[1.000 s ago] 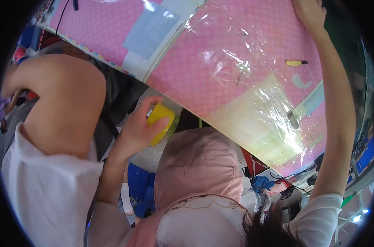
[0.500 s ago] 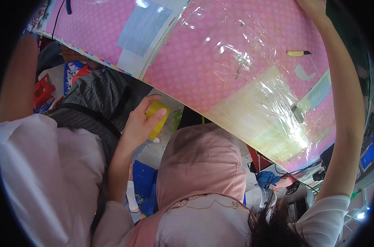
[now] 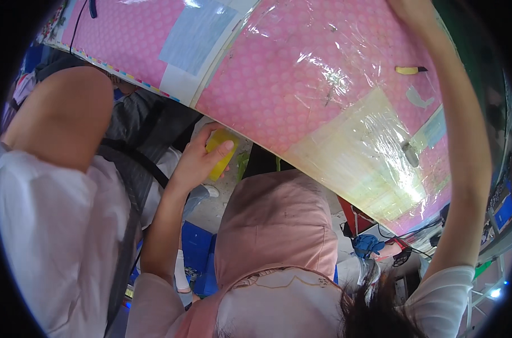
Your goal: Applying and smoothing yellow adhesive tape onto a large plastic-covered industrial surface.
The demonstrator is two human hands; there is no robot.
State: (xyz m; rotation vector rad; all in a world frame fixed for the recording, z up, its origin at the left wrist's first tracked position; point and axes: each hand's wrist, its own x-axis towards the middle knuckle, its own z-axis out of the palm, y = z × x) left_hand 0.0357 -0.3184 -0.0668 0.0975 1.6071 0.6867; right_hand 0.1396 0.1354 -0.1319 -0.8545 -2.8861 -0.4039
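Note:
My left hand (image 3: 202,155) is closed around a smooth yellow object (image 3: 223,153), thumb across its face; its exact kind does not show. It is just below the near edge of a table (image 3: 278,107) with a pink dotted surface under clear plastic. At the top right, my right arm reaches far over the table. Only part of my right hand (image 3: 409,10) shows at the picture's edge, its fingers cut off from view. On the table near that forearm lie a small yellow tool with a dark tip (image 3: 411,70) and a grey oval piece (image 3: 409,154).
To the left sits another person in a white top (image 3: 53,225), one bare arm bent close to the table. A dark cord (image 3: 75,34) crosses the table's far left. Blue boxes (image 3: 196,242) stand on the floor below. A blue bundle (image 3: 367,245) is under the right side.
My left hand has risen slightly toward the table edge with the yellow object. My right hand has shifted left and farther up. The neighbour's arm has swung in to the right.

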